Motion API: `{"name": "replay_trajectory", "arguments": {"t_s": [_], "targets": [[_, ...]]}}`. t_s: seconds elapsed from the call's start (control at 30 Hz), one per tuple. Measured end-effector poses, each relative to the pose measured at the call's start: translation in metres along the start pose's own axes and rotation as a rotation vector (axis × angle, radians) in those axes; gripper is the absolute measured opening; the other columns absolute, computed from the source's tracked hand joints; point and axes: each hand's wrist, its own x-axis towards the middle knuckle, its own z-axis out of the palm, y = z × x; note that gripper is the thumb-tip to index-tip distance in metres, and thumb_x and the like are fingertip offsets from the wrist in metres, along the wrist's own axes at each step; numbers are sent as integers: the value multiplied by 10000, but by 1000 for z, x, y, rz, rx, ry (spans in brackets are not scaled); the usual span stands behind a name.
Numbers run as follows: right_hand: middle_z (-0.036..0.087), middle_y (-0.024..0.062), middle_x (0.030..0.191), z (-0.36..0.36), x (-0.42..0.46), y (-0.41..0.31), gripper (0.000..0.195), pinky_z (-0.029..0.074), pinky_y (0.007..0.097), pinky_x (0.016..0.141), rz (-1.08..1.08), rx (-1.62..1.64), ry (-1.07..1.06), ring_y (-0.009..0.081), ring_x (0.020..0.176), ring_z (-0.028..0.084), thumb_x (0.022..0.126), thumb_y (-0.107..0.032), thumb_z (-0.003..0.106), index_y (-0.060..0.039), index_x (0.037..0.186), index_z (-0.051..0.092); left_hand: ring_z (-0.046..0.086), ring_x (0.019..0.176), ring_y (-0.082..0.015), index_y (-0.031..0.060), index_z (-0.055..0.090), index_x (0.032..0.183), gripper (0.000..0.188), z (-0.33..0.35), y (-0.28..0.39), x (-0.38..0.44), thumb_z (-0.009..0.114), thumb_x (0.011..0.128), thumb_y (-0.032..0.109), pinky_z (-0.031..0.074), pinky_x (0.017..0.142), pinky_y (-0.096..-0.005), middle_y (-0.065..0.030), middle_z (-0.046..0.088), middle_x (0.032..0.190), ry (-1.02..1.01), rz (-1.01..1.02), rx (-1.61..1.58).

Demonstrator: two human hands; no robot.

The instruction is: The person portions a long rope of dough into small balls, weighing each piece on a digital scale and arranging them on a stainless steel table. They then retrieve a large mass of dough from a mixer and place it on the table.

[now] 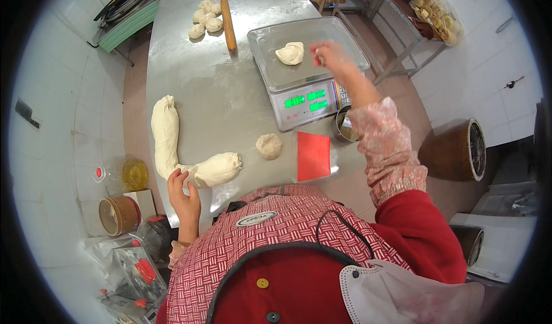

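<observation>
My left hand [184, 194] is at the near end of a long bent roll of dough [167, 136], its fingertips at the bend and nothing gripped. Blurred by motion, my right hand [331, 58] is over the pan of a digital scale [276, 79], just right of a lump of dough [290, 54]; whether its fingers hold anything is unclear. A small round dough piece [269, 146] lies between the roll and a red dough scraper [313, 156]. Several dough pieces [206, 16] sit farther off, beside a wooden rolling pin [228, 24].
A round metal container [345, 125] stands against the scale's near right corner. Right of the steel table [207, 82] are a metal rack [401, 56] with bagged food and a large brown jar [453, 151]. An oil bottle [134, 175] is at the left.
</observation>
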Motion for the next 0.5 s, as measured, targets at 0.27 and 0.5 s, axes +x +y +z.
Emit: {"name": "replay_trajectory", "arguments": {"t_s": [0.27,0.5], "targets": [[655,62,902,17,25,-24,227,505,265,699,-94,209,88,135,815,638,835,-122,657,0,1024,627,535,1109,-355,-2,593,1024,265,0,-6,-1,534,769,-42,426,943,-404,-192,552,1174,8,-22,13],[673,139,841,43,65,23,198,508,373,718,-317,-564,229,278,788,652,741,-210,705,-53,861,706,539,1101,-358,-9,594,1006,237,1,3,-1,535,778,-38,423,946,-407,-192,555,1164,7,-43,-4]]}}
